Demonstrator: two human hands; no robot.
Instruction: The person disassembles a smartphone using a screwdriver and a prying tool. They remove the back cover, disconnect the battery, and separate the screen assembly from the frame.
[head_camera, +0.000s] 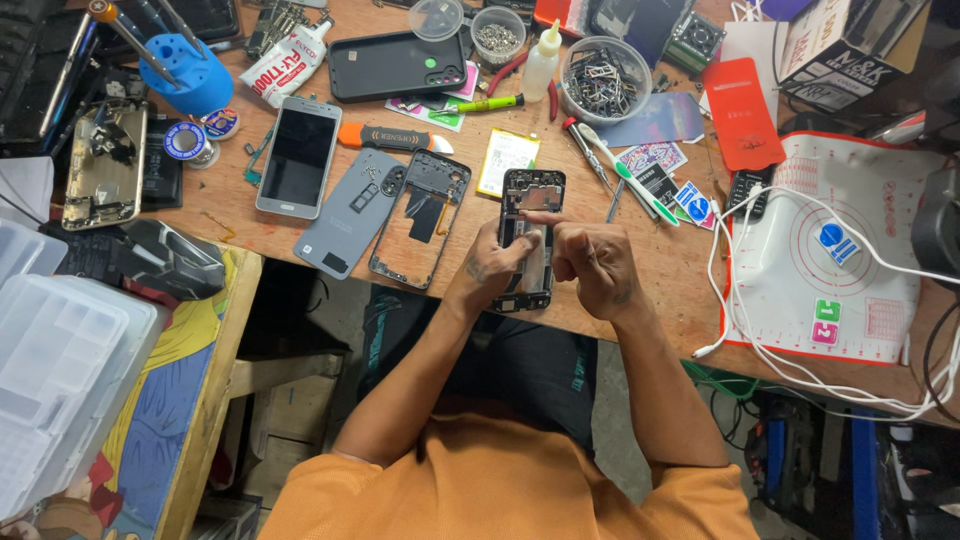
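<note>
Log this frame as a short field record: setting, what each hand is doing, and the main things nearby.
setting: cluttered wooden workbench, seen from above
left hand: grips the opened phone by its left edge
right hand: forefinger pressed on the phone's exposed inside
beside phone, left: bare phone frame, grey back cover, silver phone
right: white work mat with white cable
behind: bowl of small parts

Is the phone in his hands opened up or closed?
Opened: the phone has no back cover, and its inner parts show above the left hand and right hand.
</note>
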